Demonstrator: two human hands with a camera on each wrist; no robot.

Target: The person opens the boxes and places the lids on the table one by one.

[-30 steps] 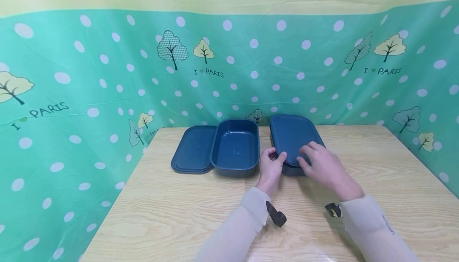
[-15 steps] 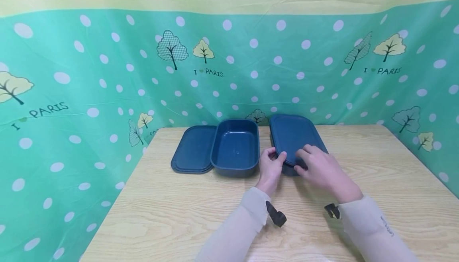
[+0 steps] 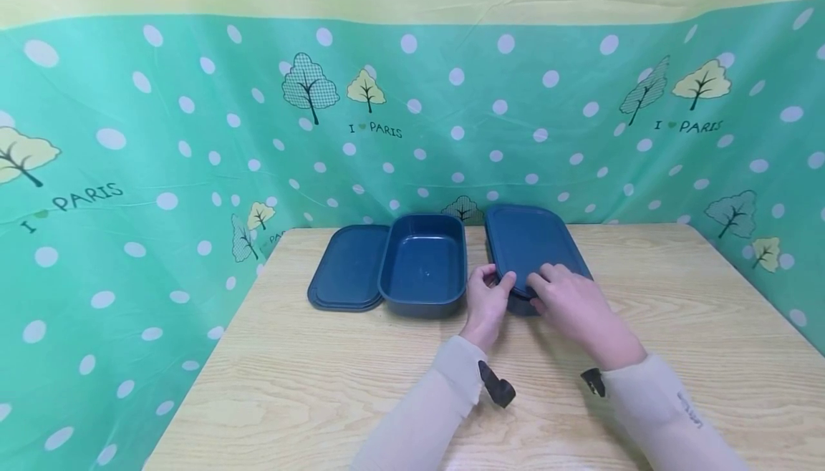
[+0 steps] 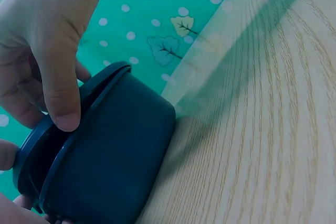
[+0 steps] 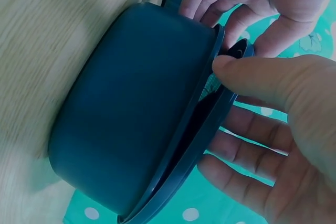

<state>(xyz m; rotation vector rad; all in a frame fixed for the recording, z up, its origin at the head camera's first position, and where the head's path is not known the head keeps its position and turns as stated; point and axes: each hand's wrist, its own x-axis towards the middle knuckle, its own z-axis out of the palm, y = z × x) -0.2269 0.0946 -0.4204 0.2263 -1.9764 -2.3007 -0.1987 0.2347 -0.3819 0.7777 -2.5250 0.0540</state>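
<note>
A dark blue food container (image 4: 115,150) stands at the table's back right. Its matching lid (image 3: 535,238) lies over it, with a gap below the lid's near edge. My left hand (image 3: 486,305) grips the near left corner, with the thumb at the lid's edge and the fingers round the container's side. Close beside it, my right hand (image 3: 573,313) pinches the lid's near edge. In the right wrist view, the right thumb (image 5: 252,77) is by the gap and the other fingers lie over the lid's top. The inside of this container is hidden.
Left of the hands is a second blue container (image 3: 423,263) without a lid, bare inside. Touching its left side lies another blue lid (image 3: 350,268), flat on the wooden table (image 3: 322,385). A green dotted cloth (image 3: 387,156) hangs right behind the containers.
My right hand has slid left along the lid's near edge, towards my left hand, and its thumb has drawn in against the edge. The left hand has stayed in place.
</note>
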